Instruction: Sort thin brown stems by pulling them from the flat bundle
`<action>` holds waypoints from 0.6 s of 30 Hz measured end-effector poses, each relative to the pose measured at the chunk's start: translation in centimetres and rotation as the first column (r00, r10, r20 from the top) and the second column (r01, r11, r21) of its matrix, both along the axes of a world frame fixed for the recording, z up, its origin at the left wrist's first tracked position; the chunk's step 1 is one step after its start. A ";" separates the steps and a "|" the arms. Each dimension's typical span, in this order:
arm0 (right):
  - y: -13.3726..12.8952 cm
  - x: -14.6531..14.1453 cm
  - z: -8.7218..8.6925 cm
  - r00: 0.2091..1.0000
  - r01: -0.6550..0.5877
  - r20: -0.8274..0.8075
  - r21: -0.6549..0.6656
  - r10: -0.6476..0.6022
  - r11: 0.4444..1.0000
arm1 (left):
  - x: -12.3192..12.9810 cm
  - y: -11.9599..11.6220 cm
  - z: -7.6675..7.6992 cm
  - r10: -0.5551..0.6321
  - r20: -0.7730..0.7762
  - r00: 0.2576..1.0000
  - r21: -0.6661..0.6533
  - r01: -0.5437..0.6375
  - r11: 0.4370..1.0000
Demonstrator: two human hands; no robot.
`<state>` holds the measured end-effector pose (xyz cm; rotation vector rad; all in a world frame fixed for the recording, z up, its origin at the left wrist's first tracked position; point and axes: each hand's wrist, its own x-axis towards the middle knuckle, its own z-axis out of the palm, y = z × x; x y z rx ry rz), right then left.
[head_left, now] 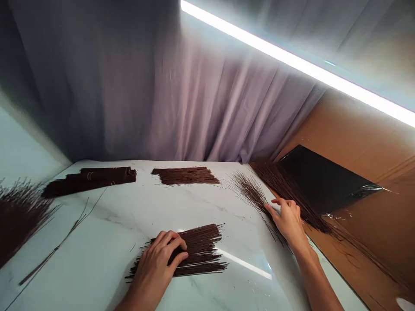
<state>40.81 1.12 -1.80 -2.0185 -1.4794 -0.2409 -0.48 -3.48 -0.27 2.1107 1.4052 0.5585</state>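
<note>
Thin dark brown sticks lie in a flat pile (204, 250) on the white marbled table (129, 216). Over the left part of this pile rests my left hand (162, 255), its fingers bent and thumb apart from them. To the right, my right hand (287, 214) touches a loose, fanned bundle of thin sticks (249, 190) near the table's right edge. Its thumb and index finger are spread apart, and the other fingers curl. The lower part of that bundle passes beneath the right hand.
Rolled dark bundles (106, 176) lie at the back left, another stick pile (186, 176) at the back middle. A large bristly bundle (19, 216) and loose strands (69, 233) are at left. Long sticks (292, 194) and a black sheet (324, 177) lie on brown board at right.
</note>
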 end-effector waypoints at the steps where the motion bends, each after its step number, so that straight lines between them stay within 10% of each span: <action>1: 0.1 -0.9 0.0 1.000 -0.028 0.006 0.030 0.028 0.999 | 0.1 0.0 -0.2 0.002 0.002 1.000 0.017 -0.002 1.000; 5: -0.1 -6.7 0.6 0.939 -0.343 0.031 0.001 0.343 0.939 | 0.3 0.3 -0.9 0.006 -0.012 1.000 0.085 -0.005 0.996; 10: -1.5 -12.8 1.4 0.682 -0.725 -0.124 -0.249 0.721 0.642 | 0.4 0.5 -0.9 -0.024 -0.012 1.000 0.094 0.025 0.995; 18: -2.1 -11.9 2.5 0.633 -0.771 -0.291 -0.160 0.717 0.616 | 0.2 0.6 -1.0 -0.031 0.114 0.993 0.150 0.014 0.989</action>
